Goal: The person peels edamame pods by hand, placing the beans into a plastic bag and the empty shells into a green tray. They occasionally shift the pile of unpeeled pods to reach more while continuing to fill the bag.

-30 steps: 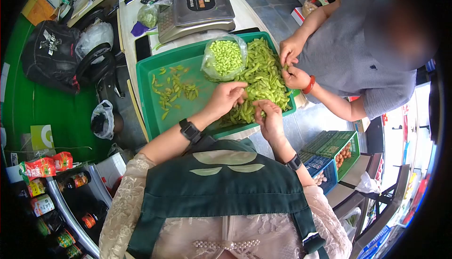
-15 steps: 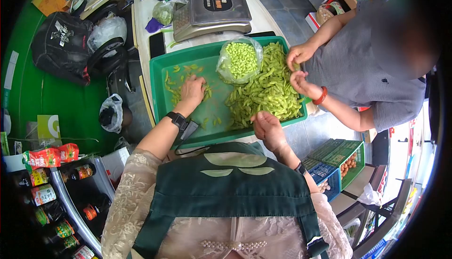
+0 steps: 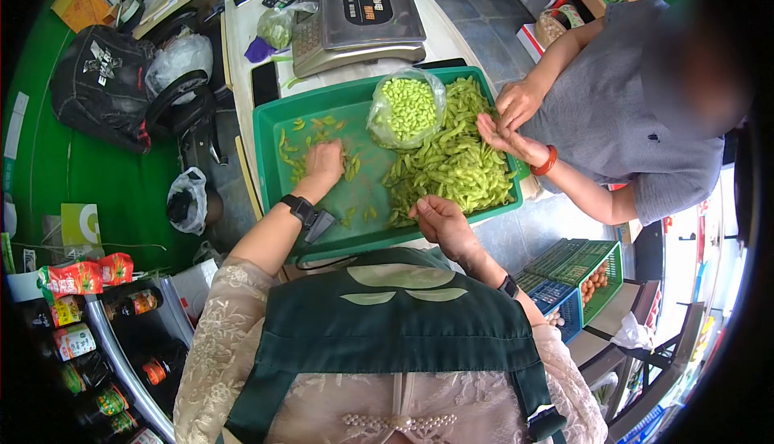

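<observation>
The right hand [image 3: 439, 220] rests curled at the tray's [image 3: 270, 162] near edge, fingers on the near end of the pod pile [image 3: 451, 162]; whether it grips a pod cannot be told. It has barely shifted. The left hand [image 3: 325, 162], fingers bent down, lies on the empty shells [image 3: 310, 141] by the left edge, where it landed half a second ago. Beyond, the bean bag [image 3: 407, 109] sits at the far edge. A co-worker's hands [image 3: 508, 121] have closed together over the right edge.

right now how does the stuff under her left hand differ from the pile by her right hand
The scattered empty pods under the left hand lie thin and spread out, tray floor showing between them. The heap of pods at the right hand is thick, piled and far larger. Both are green and share one tray.
</observation>
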